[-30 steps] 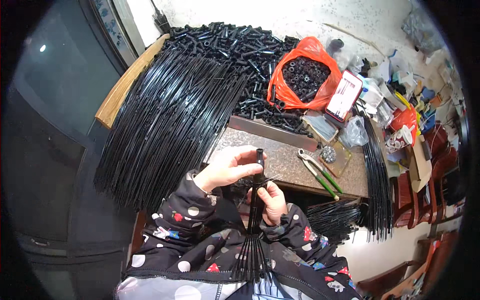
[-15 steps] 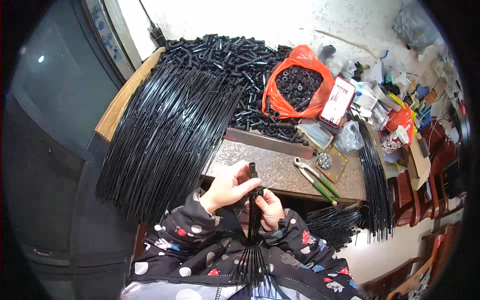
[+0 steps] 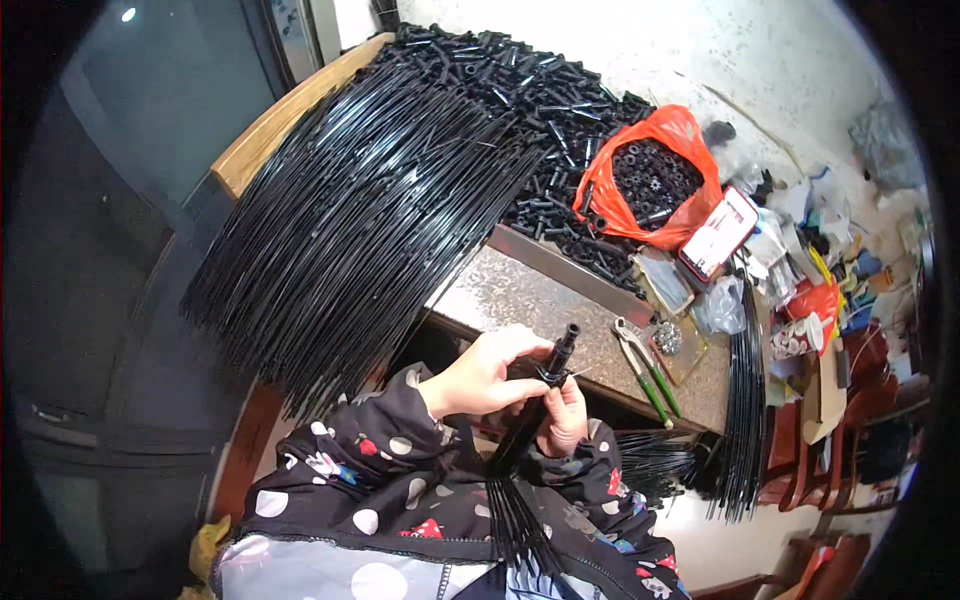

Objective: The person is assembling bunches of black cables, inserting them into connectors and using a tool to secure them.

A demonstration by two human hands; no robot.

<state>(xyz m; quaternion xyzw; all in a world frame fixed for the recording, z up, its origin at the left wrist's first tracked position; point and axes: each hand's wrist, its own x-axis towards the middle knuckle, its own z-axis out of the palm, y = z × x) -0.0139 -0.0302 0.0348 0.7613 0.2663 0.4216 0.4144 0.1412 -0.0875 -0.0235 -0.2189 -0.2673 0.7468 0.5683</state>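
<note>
In front of my body stands a black plastic tube [image 3: 566, 345] with a collar, which looks like an umbrella runner. Thin black ribs [image 3: 517, 515] fan downward from it over my lap. My left hand [image 3: 487, 375] grips it from the left, thumb at the collar, with the other fingertips partly hidden behind it. Just below the collar, my right hand [image 3: 566, 420] pinches the ribs between thumb and fingers. A short piece of thin wire [image 3: 582, 372] sticks out to the right at the collar.
Long black ribs [image 3: 350, 220] cover the table's left side; loose black tubes [image 3: 500, 80] are heaped behind. An orange bag [image 3: 600, 175] holds small black parts. Green-handled pincers [image 3: 645, 372], small metal pieces [image 3: 667, 338] and a propped phone [image 3: 720, 235] lie to the right, beside more ribs [image 3: 742, 400].
The view has shifted and turned. The tube, upright before, now leans right at its top. Both hands keep hold at the collar.
</note>
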